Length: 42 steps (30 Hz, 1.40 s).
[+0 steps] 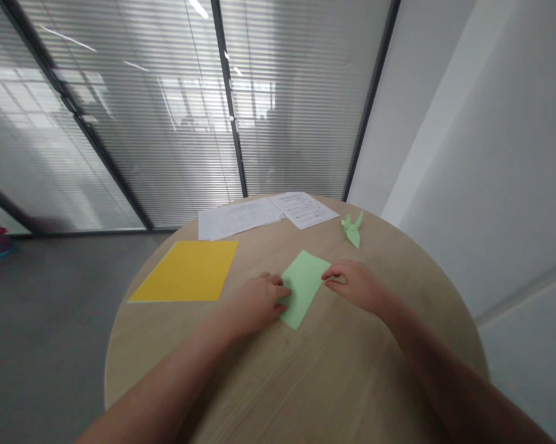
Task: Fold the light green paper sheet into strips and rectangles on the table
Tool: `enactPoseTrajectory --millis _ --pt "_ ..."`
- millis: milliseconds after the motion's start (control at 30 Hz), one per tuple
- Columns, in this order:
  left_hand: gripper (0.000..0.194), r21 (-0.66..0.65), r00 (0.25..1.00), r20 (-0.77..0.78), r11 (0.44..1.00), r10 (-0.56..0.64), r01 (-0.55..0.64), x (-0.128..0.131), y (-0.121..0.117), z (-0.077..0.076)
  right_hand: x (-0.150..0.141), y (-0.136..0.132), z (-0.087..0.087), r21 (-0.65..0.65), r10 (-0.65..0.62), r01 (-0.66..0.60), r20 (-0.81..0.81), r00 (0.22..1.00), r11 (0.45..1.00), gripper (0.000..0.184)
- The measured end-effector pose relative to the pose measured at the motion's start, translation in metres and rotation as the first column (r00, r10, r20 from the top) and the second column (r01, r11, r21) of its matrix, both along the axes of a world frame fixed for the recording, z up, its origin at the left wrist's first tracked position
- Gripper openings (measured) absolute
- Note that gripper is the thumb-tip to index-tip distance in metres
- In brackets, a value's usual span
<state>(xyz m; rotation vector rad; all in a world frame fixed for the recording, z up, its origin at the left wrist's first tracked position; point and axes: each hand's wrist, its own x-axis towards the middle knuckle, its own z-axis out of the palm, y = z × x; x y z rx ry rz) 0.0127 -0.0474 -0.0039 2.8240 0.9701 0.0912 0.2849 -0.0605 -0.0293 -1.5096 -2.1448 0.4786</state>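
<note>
A folded light green paper point(302, 285) lies flat in the middle of the round wooden table point(333, 370). My left hand point(257, 302) rests on its left edge, fingers curled and pressing down on the sheet. My right hand point(357, 283) pinches the paper's right corner with fingertips together. Both hands touch the same sheet from opposite sides.
A yellow paper sheet point(188, 270) lies to the left. Two printed white sheets point(264, 214) sit at the far edge. A small folded green paper figure point(352, 229) stands at the back right. Glass walls with blinds stand behind; a white wall runs on the right.
</note>
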Motion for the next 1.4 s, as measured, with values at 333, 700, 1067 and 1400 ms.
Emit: enactPoseTrajectory --millis 333,700,1067,1400 --pt "0.009 -0.063 0.992 0.055 0.991 -0.111 0.115 0.004 -0.012 0.004 -0.012 0.001 -0.004 -0.016 0.061 -0.06 0.053 0.997 0.998 0.019" --pt "0.081 0.018 0.999 0.025 0.999 0.032 -0.033 0.015 -0.002 -0.039 -0.02 -0.003 -0.009 0.033 0.145 -0.148 0.083 0.986 0.988 0.006" --pt "0.096 0.015 0.998 -0.061 0.999 0.032 -0.031 0.016 -0.004 -0.038 -0.011 0.016 -0.023 0.065 -0.046 0.045 0.024 0.999 0.997 0.047" --pt "0.096 0.001 0.998 -0.062 1.0 0.029 -0.029 0.017 -0.005 -0.036 -0.009 0.037 -0.039 0.046 -0.236 0.24 -0.073 0.969 0.97 0.075"
